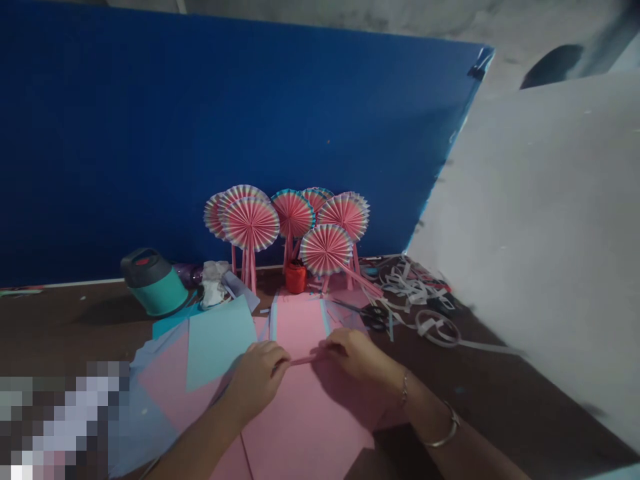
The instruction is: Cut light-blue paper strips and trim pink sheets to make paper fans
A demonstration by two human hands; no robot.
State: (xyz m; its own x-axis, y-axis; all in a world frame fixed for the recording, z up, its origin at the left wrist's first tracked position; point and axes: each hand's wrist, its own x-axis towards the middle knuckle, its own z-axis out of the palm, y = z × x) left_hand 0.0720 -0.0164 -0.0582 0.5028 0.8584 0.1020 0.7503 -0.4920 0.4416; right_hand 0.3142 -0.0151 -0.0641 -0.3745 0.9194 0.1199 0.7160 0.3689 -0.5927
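A narrow pink paper strip (304,361) is stretched between a person's two hands, just above a broad pink sheet (313,427) on a brown tabletop (490,387). Taking twelve o'clock as straight ahead of the person, the strip's long axis runs close to a nine-to-three line, its three o'clock end angled slightly farther away. The slim length looks straight and plain, a shade duskier than the sheet beneath; both ends vanish into the grip, and whether it is folded or a single layer cannot be told. The left hand (257,377) has thumb and fingers clamped on the nine o'clock end, while those of the right hand (357,353), bangle (445,432) at the wrist, pinch the three o'clock end. Round pleated paper fans (326,249) stand at twelve o'clock behind a small red container (295,277); black-handled scissors (376,317) lie at two, near a tangle of white strips (407,283). A pale blue sheet (220,340) rests between nine and ten, a teal jar (163,293) at ten.
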